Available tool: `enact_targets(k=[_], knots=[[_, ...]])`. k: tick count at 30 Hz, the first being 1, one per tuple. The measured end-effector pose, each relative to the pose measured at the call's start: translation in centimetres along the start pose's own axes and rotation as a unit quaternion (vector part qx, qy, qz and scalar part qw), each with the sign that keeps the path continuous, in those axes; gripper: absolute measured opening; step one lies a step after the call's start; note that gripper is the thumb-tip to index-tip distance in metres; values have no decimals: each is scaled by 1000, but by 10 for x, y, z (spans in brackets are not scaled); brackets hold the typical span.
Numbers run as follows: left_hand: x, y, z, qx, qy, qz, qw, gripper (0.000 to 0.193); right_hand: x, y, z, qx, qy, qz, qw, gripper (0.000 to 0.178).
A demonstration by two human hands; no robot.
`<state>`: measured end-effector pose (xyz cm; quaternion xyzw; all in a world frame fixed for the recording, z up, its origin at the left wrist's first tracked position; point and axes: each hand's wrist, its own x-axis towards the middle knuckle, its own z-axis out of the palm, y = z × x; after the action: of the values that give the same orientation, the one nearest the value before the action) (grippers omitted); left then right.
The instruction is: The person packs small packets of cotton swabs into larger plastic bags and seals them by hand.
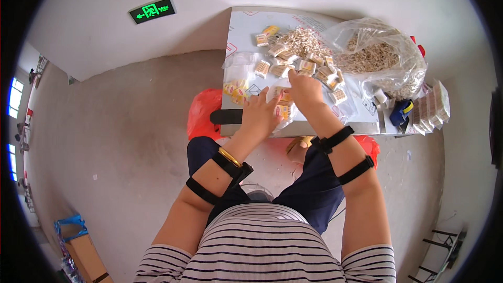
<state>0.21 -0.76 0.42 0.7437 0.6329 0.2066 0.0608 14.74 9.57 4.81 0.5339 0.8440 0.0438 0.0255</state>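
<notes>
My left hand (257,118) rests at the table's near edge, thumb and fingers curved around a clear plastic bag (288,120). Small packs of thin wooden sticks (283,104) with yellow labels lie in that bag, partly covered by the fingers. Farther forward, my right hand (306,90) reaches over the heap with its fingers drawn together at a small stick pack (283,70); its fingertips are partly hidden. More packs (307,66) lie jumbled just past it, beside a loose pile of pale sticks (304,39).
A large clear bag full of sticks (374,55) stands at the table's right. Near it are a blue-yellow tape dispenser (401,112) and stacked wrapped packs (432,107). Flat clear bags (242,65) and yellow labels (236,90) lie left. A red bag (203,110) hangs beside the table.
</notes>
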Motion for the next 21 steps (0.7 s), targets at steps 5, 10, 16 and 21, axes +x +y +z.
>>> enact_targets(k=[5,10,16,21], knots=[[9,12,-18,3,73,56,996,50,-28,53,13,233,49,63,969,39],[28,19,-10,-45,44,173,983,24,-27,51,34,444,-117,88,884,34],[49,19,-6,-8,15,199,980,25,-33,51,52,494,-30,80,865,28],[53,17,0,82,-29,218,972,19,-34,38,45,502,46,54,862,28]])
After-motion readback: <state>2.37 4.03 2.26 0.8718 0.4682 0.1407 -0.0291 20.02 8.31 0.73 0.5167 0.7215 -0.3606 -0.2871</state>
